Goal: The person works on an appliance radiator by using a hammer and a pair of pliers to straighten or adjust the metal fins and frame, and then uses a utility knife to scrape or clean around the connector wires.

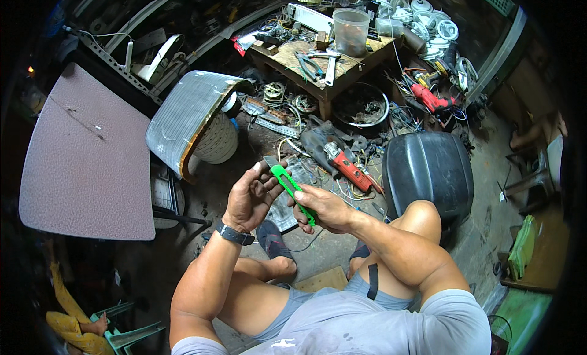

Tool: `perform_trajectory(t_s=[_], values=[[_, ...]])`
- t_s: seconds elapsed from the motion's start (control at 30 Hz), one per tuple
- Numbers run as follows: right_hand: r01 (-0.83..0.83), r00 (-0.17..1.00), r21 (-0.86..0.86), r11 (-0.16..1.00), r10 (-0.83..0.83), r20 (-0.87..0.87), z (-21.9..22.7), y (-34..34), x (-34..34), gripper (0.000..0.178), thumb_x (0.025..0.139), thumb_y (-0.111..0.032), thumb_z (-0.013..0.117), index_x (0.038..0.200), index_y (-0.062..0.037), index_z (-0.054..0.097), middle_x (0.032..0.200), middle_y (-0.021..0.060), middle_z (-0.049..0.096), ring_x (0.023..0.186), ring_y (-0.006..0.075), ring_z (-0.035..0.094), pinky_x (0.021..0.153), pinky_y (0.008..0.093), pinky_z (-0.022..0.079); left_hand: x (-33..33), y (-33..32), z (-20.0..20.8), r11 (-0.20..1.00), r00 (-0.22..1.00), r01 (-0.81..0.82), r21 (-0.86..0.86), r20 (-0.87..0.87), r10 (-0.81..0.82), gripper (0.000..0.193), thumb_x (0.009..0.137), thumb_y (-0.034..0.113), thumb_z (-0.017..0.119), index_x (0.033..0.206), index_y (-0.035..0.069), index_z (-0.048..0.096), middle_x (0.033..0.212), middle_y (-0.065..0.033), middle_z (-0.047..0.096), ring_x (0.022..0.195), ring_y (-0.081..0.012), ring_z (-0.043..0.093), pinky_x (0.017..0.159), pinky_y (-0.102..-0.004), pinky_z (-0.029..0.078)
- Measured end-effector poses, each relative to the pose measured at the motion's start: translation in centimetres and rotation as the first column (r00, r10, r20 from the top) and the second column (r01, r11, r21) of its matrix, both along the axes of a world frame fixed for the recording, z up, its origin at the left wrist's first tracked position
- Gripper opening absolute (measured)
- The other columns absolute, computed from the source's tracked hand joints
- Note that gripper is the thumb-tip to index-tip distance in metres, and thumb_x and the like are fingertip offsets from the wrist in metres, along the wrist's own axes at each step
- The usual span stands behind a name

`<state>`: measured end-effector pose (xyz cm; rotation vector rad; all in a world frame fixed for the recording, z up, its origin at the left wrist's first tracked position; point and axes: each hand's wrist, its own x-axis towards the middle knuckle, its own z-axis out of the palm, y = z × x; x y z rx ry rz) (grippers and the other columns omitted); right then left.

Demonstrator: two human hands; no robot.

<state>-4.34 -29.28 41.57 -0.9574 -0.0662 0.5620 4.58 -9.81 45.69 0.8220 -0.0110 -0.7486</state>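
A green utility knife (292,192) sits between the person's two hands, above the knees and over the cluttered floor. Its long axis runs on a diagonal, from the lower right, where the handle end lies, up toward the left, where the blade end points. The right hand (324,209) is clamped around the lower part of the handle, with the thumb lying along the green body. The left hand (249,199), a dark watch (235,234) on its wrist, meets the upper end: its fingers curl together at the tip, pinching a small flat grey piece there; what that piece is cannot be told. So the knife points away from the right hand and into the left, and both hands touch it, the right at the handle and the left at the blade end.

Just beyond the hands, on the floor, lies a red and grey power tool (342,162) among loose wires. To the right stands a black plastic casing (428,172). Farther off, a low wooden table (293,55) bears pliers (309,65) and a clear plastic tub (351,31).
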Motion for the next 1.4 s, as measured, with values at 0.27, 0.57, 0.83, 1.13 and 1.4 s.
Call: perform_trajectory(t_s=[0.27, 0.57, 0.83, 1.13, 1.4], values=[[0.073, 0.997, -0.175, 0.982, -0.075, -0.001, -1.1, 0.5, -0.1, 0.045, 0.106, -0.044, 0.049, 0.130, -0.0061, 0.047, 0.089, 0.0057, 0.059, 0.074, 0.0161, 0.062, 0.061, 0.0307, 0.054, -2.3, -2.4, 0.3, 0.936, 0.978, -0.001, 0.353, 0.195, -0.073, 0.050, 0.102, 0.040, 0.058, 0.134, 0.001, 0.054, 0.126, -0.0174, 0.065, 0.117, -0.0271, 0.062, 0.104, -0.0438, 0.047], [0.314, 0.945, -0.744, 0.590, -0.269, 0.186, -3.2, -6.7, 2.2, 0.034, 0.103, -0.029, 0.059, 0.126, -0.0039, 0.057, 0.108, 0.0078, 0.064, 0.094, 0.0145, 0.061, 0.081, 0.0313, 0.052, 1.1, 2.2, 4.9, 0.882, 0.874, -0.305, 0.359, 0.472, 0.111, 0.045, 0.106, 0.031, 0.052, 0.136, -0.002, 0.049, 0.090, -0.0021, 0.054, 0.076, -0.0104, 0.051, 0.074, -0.0289, 0.047], [-0.056, 0.998, -0.894, 0.444, -0.001, -0.062, -11.7, -9.8, -0.6, 0.040, 0.097, -0.035, 0.067, 0.119, -0.0026, 0.059, 0.100, 0.0107, 0.067, 0.087, 0.0188, 0.066, 0.075, 0.0362, 0.053, 2.6, 3.7, 5.7, 0.819, 0.814, -0.392, 0.419, 0.573, 0.096, 0.044, 0.106, 0.029, 0.054, 0.139, -0.001, 0.054, 0.110, -0.0048, 0.062, 0.095, -0.0128, 0.061, 0.085, -0.0266, 0.051], [-0.138, 0.965, -0.968, 0.212, 0.248, -0.083, -8.1, -8.9, 3.4, 0.043, 0.097, -0.040, 0.063, 0.119, -0.0041, 0.059, 0.110, 0.0217, 0.067, 0.106, 0.0358, 0.065, 0.091, 0.0455, 0.049, 4.3, 4.4, 5.1, 0.819, 0.808, -0.314, 0.480, 0.589, -0.035, 0.042, 0.107, 0.033, 0.050, 0.140, 0.006, 0.050, 0.091, -0.0032, 0.065, 0.073, -0.0068, 0.060, 0.063, -0.0216, 0.050], [-0.056, 0.998, -0.970, 0.235, 0.006, -0.057, -11.6, -13.9, 9.4, 0.040, 0.095, -0.038, 0.067, 0.112, -0.0019, 0.061, 0.100, 0.0201, 0.069, 0.095, 0.0317, 0.066, 0.084, 0.0433, 0.050, 3.7, 3.9, 5.8, 0.758, 0.833, -0.397, 0.517, 0.551, 0.060, 0.039, 0.108, 0.030, 0.051, 0.139, 0.006, 0.052, 0.094, 0.0002, 0.063, 0.075, -0.0049, 0.054, 0.065, -0.0200, 0.046]])
